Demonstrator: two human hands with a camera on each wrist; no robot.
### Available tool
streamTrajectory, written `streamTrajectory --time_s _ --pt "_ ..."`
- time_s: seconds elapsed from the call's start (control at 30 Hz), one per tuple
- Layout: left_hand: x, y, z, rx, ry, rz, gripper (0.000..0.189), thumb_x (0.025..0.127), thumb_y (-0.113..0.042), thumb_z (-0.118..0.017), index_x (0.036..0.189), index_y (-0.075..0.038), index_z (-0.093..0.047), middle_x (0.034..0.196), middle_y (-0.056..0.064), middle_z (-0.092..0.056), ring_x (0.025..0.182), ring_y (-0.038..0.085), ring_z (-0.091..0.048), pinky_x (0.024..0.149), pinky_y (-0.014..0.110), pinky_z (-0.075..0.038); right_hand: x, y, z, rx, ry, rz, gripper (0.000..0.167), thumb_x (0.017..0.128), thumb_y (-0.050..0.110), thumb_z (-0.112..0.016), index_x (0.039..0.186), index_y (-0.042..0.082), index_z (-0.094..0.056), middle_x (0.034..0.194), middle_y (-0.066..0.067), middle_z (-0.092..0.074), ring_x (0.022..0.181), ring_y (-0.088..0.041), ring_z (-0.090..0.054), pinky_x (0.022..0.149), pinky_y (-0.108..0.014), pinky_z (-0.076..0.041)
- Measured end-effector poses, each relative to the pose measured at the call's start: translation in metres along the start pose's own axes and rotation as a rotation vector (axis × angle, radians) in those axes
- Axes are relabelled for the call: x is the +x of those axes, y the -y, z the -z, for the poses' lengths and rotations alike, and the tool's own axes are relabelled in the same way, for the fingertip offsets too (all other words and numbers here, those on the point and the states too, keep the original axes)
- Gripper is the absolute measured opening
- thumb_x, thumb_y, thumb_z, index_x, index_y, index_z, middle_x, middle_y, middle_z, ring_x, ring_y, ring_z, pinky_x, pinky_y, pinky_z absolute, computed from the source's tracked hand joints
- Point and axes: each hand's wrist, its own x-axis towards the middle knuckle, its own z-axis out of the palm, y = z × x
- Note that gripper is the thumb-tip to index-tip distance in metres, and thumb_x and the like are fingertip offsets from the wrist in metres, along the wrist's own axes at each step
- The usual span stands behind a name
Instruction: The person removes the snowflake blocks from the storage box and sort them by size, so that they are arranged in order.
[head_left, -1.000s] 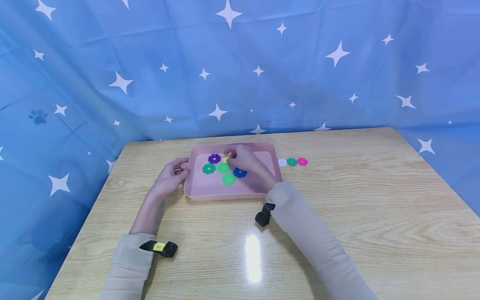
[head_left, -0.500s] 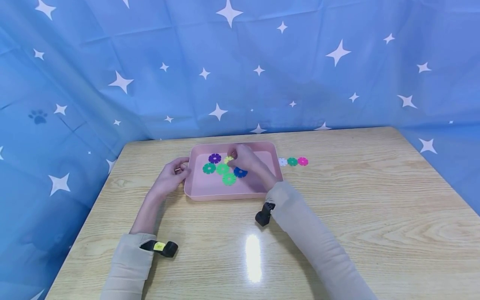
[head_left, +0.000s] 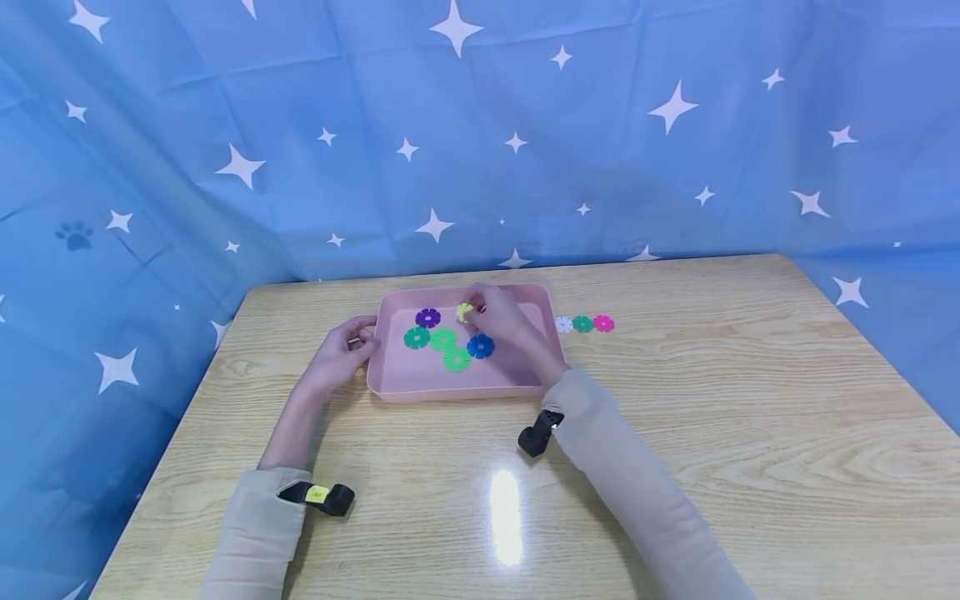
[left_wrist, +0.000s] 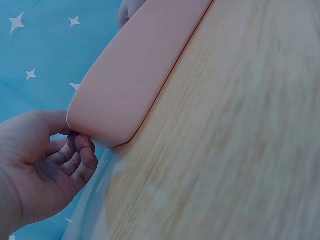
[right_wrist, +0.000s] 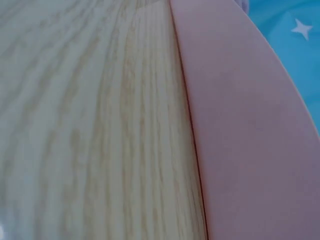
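In the head view, a shallow pink tray (head_left: 420, 394) stands on the table. My left hand (head_left: 337, 357) grips its left end; the left wrist view shows the thumb at the rim and the fingers curled against the outer wall (left_wrist: 120, 85). Over the tray, my right hand (head_left: 501, 315) pinches a yellow notched disc (head_left: 463, 312), partly covered by the fingertips. Inside lie a purple disc (head_left: 428, 318), a dark green disc (head_left: 416, 337), two light green discs (head_left: 457, 360) and a blue disc (head_left: 481, 346). The right wrist view shows only tray wall (right_wrist: 255, 125) and table, not the hand's work.
Just right of the tray, a white disc (head_left: 564, 325), a green disc (head_left: 582, 324) and a pink disc (head_left: 603, 323) form a row on the wooden table (head_left: 720, 400). A blue curtain (head_left: 480, 167) with white stars hangs behind the table's back edge.
The right hand has shifted slightly right with the yellow disc, away from the purple and light green ones. More of the blue disc now shows. The left hand has stayed at the tray.
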Motion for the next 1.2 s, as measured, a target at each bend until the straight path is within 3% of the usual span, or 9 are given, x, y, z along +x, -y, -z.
streamTrajectory --time_s 0.2,0.4,0.7,0.87,1.2 --pt "0.000 0.000 0.001 -0.002 -0.001 0.003 0.047 0.102 -0.003 -0.052 0.147 0.006 -0.042 0.102 0.008 -0.045 0.080 0.011 -0.050 0.066 0.022 -0.048 -0.010 -0.002 0.011 0.039 -0.044 -0.015 0.024 0.101 0.012 -0.063 0.123 0.004 -0.061 0.107 -0.011 -0.063 0.090 -0.024 -0.062 0.080 -0.032 -0.056" --pt "0.000 0.000 0.001 -0.009 -0.002 -0.010 0.047 0.102 -0.002 -0.052 0.147 0.008 -0.041 0.100 0.008 -0.045 0.079 0.010 -0.050 0.065 0.022 -0.048 -0.018 -0.004 0.023 0.030 -0.105 0.006 0.022 0.099 0.013 -0.066 0.119 0.006 -0.065 0.107 -0.009 -0.065 0.099 -0.024 -0.061 0.089 -0.035 -0.053" --pt "-0.001 -0.002 -0.001 -0.020 -0.005 -0.020 0.047 0.102 -0.001 -0.052 0.146 0.009 -0.041 0.099 0.009 -0.045 0.076 0.009 -0.051 0.062 0.022 -0.047 -0.031 -0.014 0.040 0.137 -0.152 0.029 0.019 0.099 0.013 -0.066 0.118 0.010 -0.065 0.106 -0.008 -0.064 0.097 -0.024 -0.062 0.089 -0.037 -0.053" --pt "-0.001 -0.003 -0.001 -0.020 -0.004 -0.018 0.047 0.102 -0.002 -0.052 0.147 0.009 -0.041 0.099 0.009 -0.045 0.077 0.010 -0.051 0.063 0.022 -0.047 -0.036 -0.023 0.052 0.148 -0.202 0.063 0.022 0.097 0.008 -0.068 0.118 0.009 -0.065 0.104 -0.010 -0.066 0.090 -0.024 -0.067 0.085 -0.037 -0.056" --pt "-0.001 -0.002 -0.001 -0.015 -0.005 -0.011 0.046 0.103 -0.003 -0.052 0.147 0.008 -0.041 0.099 0.008 -0.045 0.077 0.011 -0.051 0.064 0.022 -0.048 -0.052 -0.035 0.082 0.110 -0.250 0.017 0.022 0.098 0.006 -0.066 0.119 0.005 -0.066 0.103 -0.016 -0.065 0.088 -0.029 -0.069 0.078 -0.039 -0.059"
